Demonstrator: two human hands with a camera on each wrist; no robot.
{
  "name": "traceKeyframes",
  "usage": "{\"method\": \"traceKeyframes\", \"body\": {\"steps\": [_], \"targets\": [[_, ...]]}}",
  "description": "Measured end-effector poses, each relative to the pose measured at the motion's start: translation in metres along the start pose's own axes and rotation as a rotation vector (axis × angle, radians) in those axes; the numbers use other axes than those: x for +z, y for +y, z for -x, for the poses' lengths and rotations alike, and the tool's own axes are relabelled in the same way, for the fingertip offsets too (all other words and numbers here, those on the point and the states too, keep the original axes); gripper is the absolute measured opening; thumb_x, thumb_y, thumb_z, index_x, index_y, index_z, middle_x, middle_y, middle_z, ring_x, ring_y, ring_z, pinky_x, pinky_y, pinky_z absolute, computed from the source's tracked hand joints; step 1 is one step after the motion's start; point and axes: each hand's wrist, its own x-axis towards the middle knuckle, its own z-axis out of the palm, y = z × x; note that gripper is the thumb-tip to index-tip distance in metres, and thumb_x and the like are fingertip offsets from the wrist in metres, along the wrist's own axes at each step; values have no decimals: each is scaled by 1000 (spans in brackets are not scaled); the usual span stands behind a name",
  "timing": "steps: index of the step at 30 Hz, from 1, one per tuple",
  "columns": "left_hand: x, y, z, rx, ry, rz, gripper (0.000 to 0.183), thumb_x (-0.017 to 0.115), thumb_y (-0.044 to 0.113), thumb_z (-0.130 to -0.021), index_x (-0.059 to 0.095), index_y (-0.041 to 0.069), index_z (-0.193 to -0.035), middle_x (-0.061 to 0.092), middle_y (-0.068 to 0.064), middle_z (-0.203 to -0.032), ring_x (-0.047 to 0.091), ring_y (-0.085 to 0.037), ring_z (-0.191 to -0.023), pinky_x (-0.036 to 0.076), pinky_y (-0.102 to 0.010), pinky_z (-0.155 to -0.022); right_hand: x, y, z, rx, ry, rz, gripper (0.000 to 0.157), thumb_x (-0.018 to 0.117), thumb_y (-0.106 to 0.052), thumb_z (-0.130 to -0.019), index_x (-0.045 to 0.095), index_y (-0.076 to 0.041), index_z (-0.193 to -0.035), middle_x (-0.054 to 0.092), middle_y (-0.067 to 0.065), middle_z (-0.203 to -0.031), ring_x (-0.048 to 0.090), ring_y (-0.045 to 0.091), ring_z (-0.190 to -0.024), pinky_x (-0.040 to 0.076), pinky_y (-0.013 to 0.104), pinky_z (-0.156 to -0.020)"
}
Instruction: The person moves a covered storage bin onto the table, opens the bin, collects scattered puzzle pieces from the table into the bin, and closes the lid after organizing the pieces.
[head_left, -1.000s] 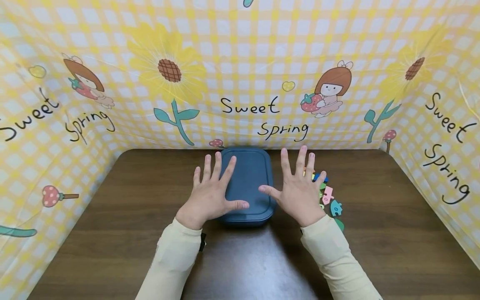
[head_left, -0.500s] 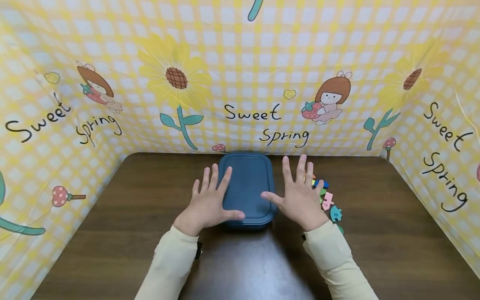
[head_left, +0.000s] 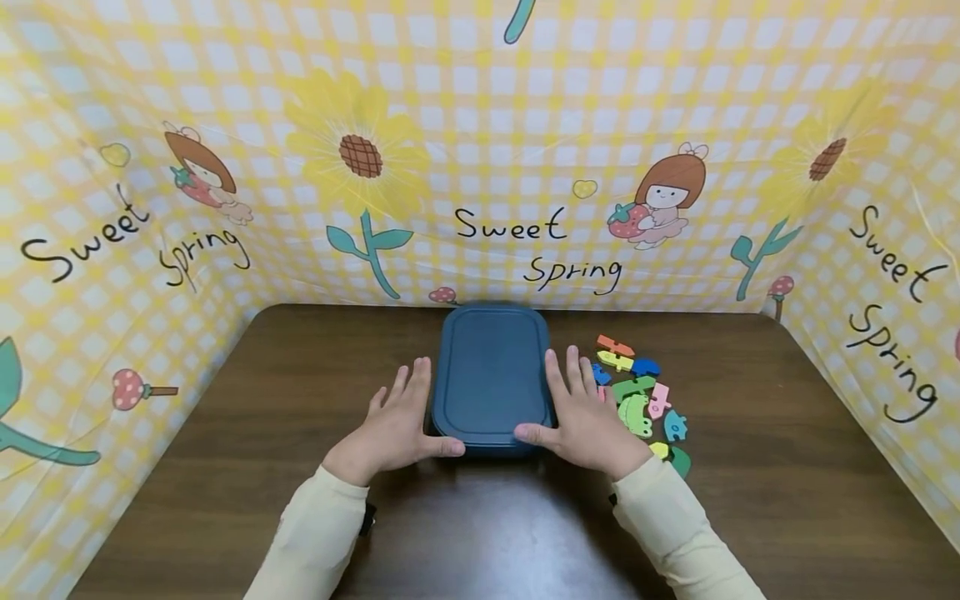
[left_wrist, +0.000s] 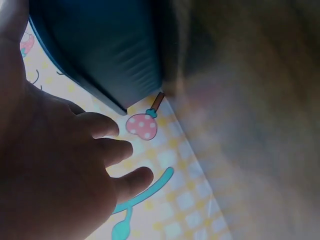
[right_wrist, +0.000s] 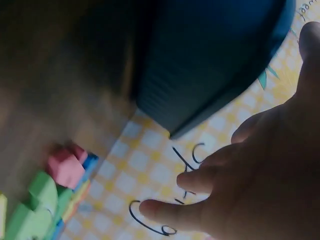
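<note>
A dark blue lidded box (head_left: 492,375) lies lengthwise on the brown table, near its back edge. My left hand (head_left: 393,429) is beside the box's left side, fingers straight and thumb by the near left corner. On the other side, my right hand (head_left: 588,425) has its fingers extended along the right edge, with the thumb over the near right corner. Both wrist views show the box's side wall (left_wrist: 110,45) with the fingers apart from it there; whether the thumbs touch the lid, I cannot tell.
Several small colourful puzzle pieces, among them a green frog-faced one (head_left: 636,415) and a pink one (head_left: 659,401), lie right of the box, close to my right hand. A yellow checked cloth (head_left: 480,150) walls the table (head_left: 247,467) at the back and sides.
Both hands have come down from above the box to its sides, the left one moving left and nearer. More of the puzzle pieces now show. The head view has shifted slightly.
</note>
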Motion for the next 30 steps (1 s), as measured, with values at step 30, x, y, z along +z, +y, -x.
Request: {"method": "traceKeyframes", "body": {"steps": [30], "targets": [[23,5,-10,40,25,157,134,82,58,-79,-10,2,-159,-7,-17,-167,0,-28,-152,18,-50,-118,19,19,1,-46,-51,-287,135,80,-64,-76,-8,-7,-161,-8,14,-168,-1,28,-153,23,53,-116]]}}
